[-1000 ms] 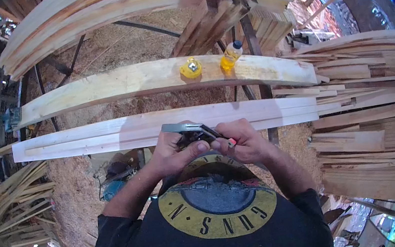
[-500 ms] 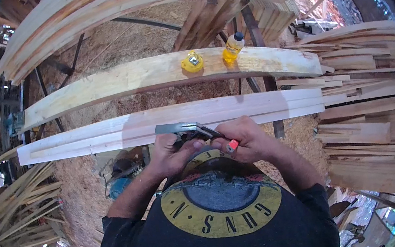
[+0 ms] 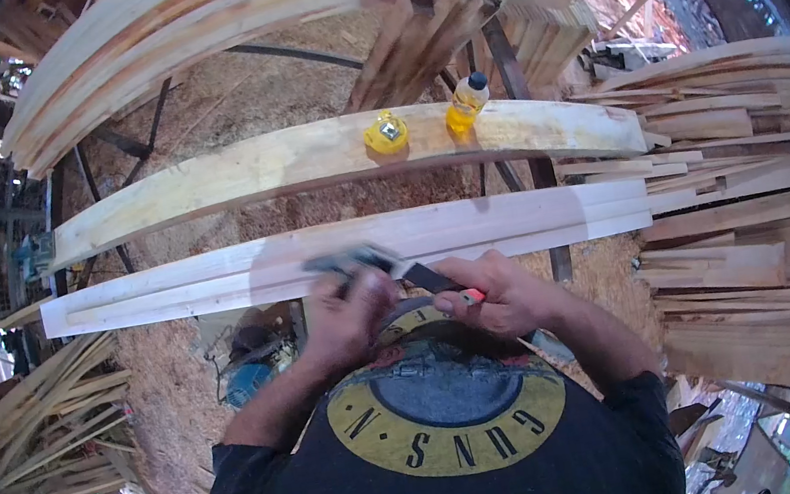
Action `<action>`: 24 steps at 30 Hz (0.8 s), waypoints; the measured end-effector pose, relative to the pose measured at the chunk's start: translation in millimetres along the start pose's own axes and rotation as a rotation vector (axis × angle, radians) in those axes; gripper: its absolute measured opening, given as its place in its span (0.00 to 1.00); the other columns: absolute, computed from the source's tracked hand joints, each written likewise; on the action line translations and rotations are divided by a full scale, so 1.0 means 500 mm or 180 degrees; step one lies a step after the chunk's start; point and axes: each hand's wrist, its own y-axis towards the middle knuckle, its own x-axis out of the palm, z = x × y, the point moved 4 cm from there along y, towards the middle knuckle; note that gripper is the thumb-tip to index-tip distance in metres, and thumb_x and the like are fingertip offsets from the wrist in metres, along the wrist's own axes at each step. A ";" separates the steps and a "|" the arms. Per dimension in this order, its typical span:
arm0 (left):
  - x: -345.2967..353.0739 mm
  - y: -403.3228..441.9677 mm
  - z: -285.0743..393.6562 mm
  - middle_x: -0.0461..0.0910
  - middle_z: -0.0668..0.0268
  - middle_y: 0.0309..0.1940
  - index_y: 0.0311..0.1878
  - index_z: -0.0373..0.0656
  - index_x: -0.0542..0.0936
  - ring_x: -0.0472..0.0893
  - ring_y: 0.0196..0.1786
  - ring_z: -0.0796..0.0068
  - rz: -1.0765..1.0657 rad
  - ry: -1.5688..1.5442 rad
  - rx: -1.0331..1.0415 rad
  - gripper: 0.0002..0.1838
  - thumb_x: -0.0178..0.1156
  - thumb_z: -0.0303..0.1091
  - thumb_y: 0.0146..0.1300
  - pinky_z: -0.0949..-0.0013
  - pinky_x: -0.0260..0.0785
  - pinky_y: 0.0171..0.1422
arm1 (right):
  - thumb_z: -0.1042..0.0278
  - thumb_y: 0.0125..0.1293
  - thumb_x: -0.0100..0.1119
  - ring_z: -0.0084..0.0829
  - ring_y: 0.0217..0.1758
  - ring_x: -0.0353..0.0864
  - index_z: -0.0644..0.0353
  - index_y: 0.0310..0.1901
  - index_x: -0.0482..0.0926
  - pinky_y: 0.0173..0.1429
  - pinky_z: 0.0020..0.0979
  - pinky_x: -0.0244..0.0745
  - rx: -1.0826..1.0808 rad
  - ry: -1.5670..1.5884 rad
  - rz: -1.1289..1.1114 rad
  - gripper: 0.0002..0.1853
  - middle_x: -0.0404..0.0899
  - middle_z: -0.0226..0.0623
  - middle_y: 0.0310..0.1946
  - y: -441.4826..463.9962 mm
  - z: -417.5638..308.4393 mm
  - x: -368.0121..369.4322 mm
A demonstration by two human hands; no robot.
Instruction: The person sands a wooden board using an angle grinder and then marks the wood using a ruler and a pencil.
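My right hand (image 3: 495,296) is closed around the dark handle (image 3: 428,277) of a tool with a grey metal head (image 3: 336,259). A short orange-tipped piece (image 3: 471,296) pokes out between its fingers; its kind is unclear. My left hand (image 3: 356,311) is close against the grey head, its fingers smeared by motion, so I cannot tell whether it grips. Both hands are in front of my shirt. Just beyond them lies a long pale wooden beam (image 3: 159,292) with a line along its length; the grey head overlaps its near edge in view.
On a second beam (image 3: 233,174) stand a yellow tape measure (image 3: 386,133) and a bottle of yellow liquid (image 3: 466,111). Curved planks (image 3: 186,54) lie at the back. Stacked boards (image 3: 739,214) are on the right, thin strips (image 3: 45,417) on the left. Sawdust covers the ground.
My left hand has shifted slightly right and blurred with motion, as has the grey head. More of the dark handle shows now. My right hand has moved a little right.
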 end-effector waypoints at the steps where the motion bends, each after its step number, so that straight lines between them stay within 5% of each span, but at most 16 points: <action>1: -0.026 0.029 0.036 0.79 0.73 0.28 0.42 0.44 0.80 0.75 0.27 0.85 0.0508 -0.0415 0.0221 0.10 0.62 0.39 0.79 0.77 0.66 0.29 | 0.60 0.79 0.60 0.44 0.27 0.83 0.57 0.63 0.79 0.37 0.41 0.77 0.0014 0.0099 0.0093 0.17 0.80 0.46 0.24 -0.011 0.011 0.003; 3: -0.122 0.063 0.059 0.80 0.68 0.28 0.47 0.44 0.78 0.73 0.21 0.84 0.0474 -0.0421 0.0594 0.11 0.59 0.43 0.80 0.80 0.62 0.23 | 0.59 0.80 0.60 0.37 0.25 0.82 0.57 0.65 0.79 0.36 0.38 0.77 0.0037 0.0289 0.0263 0.18 0.79 0.41 0.23 -0.033 0.046 0.006; 9: -0.155 0.131 -0.019 0.82 0.68 0.29 0.42 0.42 0.81 0.72 0.20 0.85 0.0242 0.0305 0.0160 0.14 0.60 0.43 0.80 0.78 0.60 0.21 | 0.58 0.81 0.60 0.20 0.25 0.78 0.55 0.65 0.80 0.33 0.31 0.75 0.0768 0.0790 0.0248 0.18 0.78 0.28 0.22 -0.008 0.085 -0.002; 24: -0.134 0.180 -0.057 0.86 0.64 0.33 0.43 0.41 0.81 0.74 0.22 0.84 0.0286 0.0338 0.0025 0.16 0.61 0.46 0.79 0.76 0.63 0.24 | 0.61 0.82 0.58 0.17 0.24 0.68 0.54 0.61 0.81 0.31 0.28 0.66 0.0934 0.0860 0.0833 0.13 0.69 0.22 0.20 -0.024 0.167 0.007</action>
